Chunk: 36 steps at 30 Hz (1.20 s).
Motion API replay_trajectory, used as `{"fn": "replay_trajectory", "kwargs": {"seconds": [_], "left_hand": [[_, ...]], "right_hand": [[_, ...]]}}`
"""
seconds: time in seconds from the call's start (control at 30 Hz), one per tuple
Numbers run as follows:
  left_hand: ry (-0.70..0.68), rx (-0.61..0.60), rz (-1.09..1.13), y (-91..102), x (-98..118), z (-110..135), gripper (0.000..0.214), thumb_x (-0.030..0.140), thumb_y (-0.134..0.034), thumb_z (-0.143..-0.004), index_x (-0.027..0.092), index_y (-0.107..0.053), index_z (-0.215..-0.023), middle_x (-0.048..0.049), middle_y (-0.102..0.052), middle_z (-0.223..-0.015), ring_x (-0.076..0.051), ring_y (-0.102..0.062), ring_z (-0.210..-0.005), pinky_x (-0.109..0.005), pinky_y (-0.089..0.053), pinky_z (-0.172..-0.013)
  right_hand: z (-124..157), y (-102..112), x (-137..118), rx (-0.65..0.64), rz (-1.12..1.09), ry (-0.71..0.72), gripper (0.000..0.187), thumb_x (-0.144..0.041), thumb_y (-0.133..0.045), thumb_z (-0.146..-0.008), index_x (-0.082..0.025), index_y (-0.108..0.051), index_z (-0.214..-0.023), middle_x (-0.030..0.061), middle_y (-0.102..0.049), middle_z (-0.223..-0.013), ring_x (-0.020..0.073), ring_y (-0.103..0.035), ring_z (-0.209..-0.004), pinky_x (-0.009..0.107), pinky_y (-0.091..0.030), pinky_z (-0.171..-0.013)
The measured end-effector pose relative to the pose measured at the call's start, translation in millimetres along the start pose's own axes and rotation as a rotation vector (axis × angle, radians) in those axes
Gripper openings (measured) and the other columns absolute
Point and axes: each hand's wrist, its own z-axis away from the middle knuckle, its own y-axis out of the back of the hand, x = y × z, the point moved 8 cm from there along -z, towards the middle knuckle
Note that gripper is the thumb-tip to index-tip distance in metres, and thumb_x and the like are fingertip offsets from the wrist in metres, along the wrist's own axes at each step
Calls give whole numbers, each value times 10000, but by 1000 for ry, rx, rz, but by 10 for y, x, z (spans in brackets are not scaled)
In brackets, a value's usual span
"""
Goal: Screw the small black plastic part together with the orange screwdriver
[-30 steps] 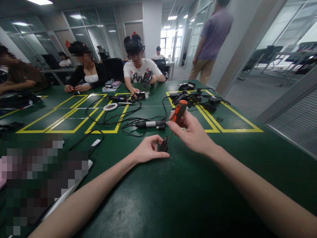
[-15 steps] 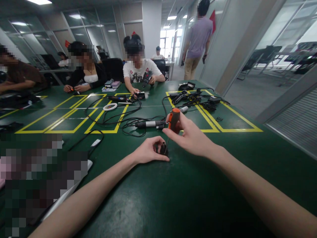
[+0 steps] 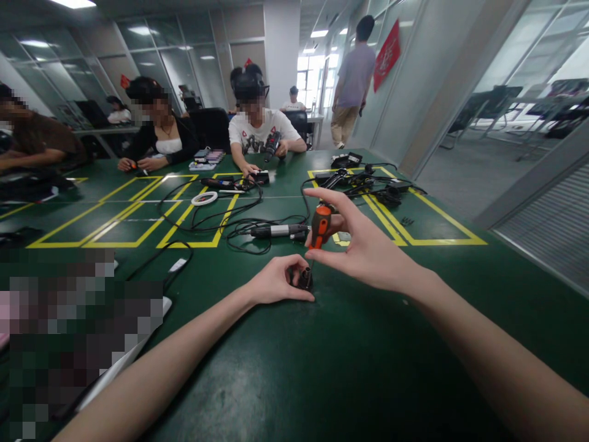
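Note:
My left hand (image 3: 279, 281) rests on the green table, its thumb and fingers closed around a small black part (image 3: 304, 280) with a short round post on top. Much of that part is hidden by the fingers. Over it stands a screwdriver (image 3: 321, 226) with an orange and dark grey handle, its thin shaft pointing down at the part; I cannot see exactly where the tip sits. My right hand (image 3: 368, 248) has the handle between thumb and curled fingers, with the index finger raised off it.
Behind my hands lies a black and silver pen-shaped tool (image 3: 278, 231) with its cable. Farther back are a white ring (image 3: 205, 198), yellow tape outlines and a heap of black cables (image 3: 389, 191). Blurred-out items lie at left. Co-workers (image 3: 262, 129) sit across the table (image 3: 257, 380).
My right index finger has lifted off the screwdriver handle, and the handle has dropped slightly and tilted. The left hand stays put. A person in the background has walked farther away.

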Motion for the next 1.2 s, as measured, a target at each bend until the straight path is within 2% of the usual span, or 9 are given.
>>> {"fn": "replay_trajectory", "kwargs": {"seconds": [0.13, 0.23, 0.3, 0.4, 0.53, 0.67, 0.9, 1.03, 1.2], "left_hand": [[-4, -6, -8, 4, 22, -7, 506, 391, -950, -625, 152, -648, -954, 63, -573, -689, -109, -520, -633, -226, -389, -595], [16, -20, 10, 10, 5, -11, 516, 372, -958, -611, 152, -651, -961, 55, -596, -704, -105, -535, -637, -222, -392, -593], [49, -31, 57, 15, -39, -16, 529, 381, -960, -602, 149, -646, -959, 48, -616, -701, -105, -557, -629, -223, -409, -594], [83, -47, 129, 18, -99, -23, 524, 384, -952, -610, 147, -643, -962, 43, -631, -692, -108, -586, -623, -231, -451, -613], [82, -66, 146, 7, -115, -30, 505, 375, -951, -618, 151, -629, -937, 35, -642, -725, -98, -582, -623, -221, -451, -607], [68, -64, 123, 5, -97, -31, 504, 385, -946, -627, 157, -615, -931, 38, -632, -724, -99, -575, -633, -213, -430, -600], [55, -58, 108, -12, -68, -25, 476, 354, -938, -632, 158, -617, -925, 47, -613, -701, -100, -562, -627, -217, -410, -589], [79, -59, 141, -8, -98, -30, 504, 375, -959, -597, 153, -628, -906, 46, -630, -682, -102, -581, -620, -217, -426, -590], [111, -83, 181, -5, -131, -39, 527, 379, -981, -557, 147, -636, -881, 39, -655, -676, -96, -587, -602, -223, -450, -598]], "right_hand": [[11, -13, -135, -37, 46, 97, 458, -139, -660, -911, -255, -574, -1345, 40, -709, -1014, 219, -706, -878, 378, -581, -830], [-5, 70, -204, 75, 53, 135, 175, -200, -666, -944, -226, -692, -1115, 52, -716, -983, 213, -682, -861, 377, -569, -811], [-9, 128, -230, 155, 14, 153, 103, -228, -680, -946, -226, -740, -1029, 59, -706, -971, 207, -660, -850, 358, -572, -756], [-8, 146, -203, 193, -99, 125, 160, -232, -678, -940, -234, -771, -1070, 56, -674, -954, 195, -646, -833, 330, -582, -687], [7, 67, -128, 129, -287, 52, 306, -255, -679, -946, -243, -665, -1252, 42, -714, -973, 206, -700, -915, 368, -607, -800], [14, 4, -88, 75, -443, 43, 135, -331, -622, -996, -224, -612, -1078, 67, -740, -1042, 195, -722, -895, 352, -611, -768], [12, 155, -141, 221, -244, 124, 140, -366, -712, -947, -237, -762, -924, 62, -685, -952, 200, -667, -886, 323, -599, -702], [2, 124, -83, 176, -324, 52, 203, -396, -643, -992, -234, -753, -1041, 50, -718, -914, 180, -683, -750, 331, -606, -650], [4, 110, -31, 193, -377, 34, 290, -440, -553, -1027, -221, -720, -938, 73, -749, -938, 227, -716, -876, 379, -616, -742]]}}
